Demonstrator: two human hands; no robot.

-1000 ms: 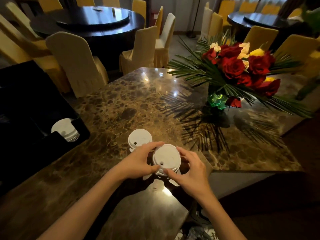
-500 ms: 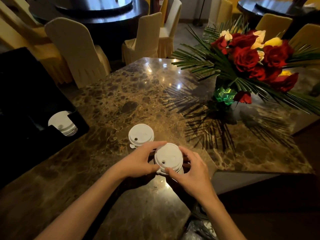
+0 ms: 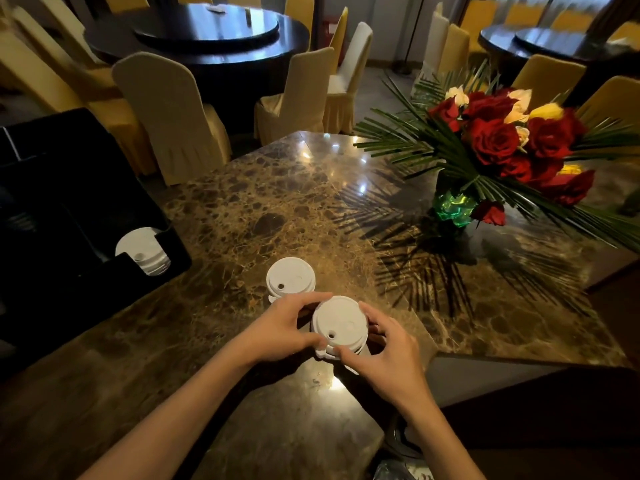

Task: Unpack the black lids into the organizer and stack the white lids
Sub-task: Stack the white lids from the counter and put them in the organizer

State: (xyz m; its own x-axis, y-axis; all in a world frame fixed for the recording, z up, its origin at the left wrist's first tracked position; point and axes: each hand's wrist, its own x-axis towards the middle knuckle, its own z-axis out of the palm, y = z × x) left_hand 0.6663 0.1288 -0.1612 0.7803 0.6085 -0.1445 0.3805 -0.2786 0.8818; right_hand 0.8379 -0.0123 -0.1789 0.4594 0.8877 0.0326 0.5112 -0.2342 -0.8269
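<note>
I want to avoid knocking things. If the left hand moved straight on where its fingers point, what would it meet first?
Probably nothing new: the left hand already grips the near lid stack, with the right hand just beyond.

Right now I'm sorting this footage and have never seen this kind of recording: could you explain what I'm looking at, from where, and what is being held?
There is no machine here: a person wears a wide-angle camera on the head, so the one picture looks forward and down at their own bare arms. The left hand and right hand together grip a stack of white lids on the marble table. A second stack of white lids stands just behind it, untouched. At the left sits a black organizer with more white lids in one slot. A vase of roses stands at the right, with covered chairs behind.
</note>
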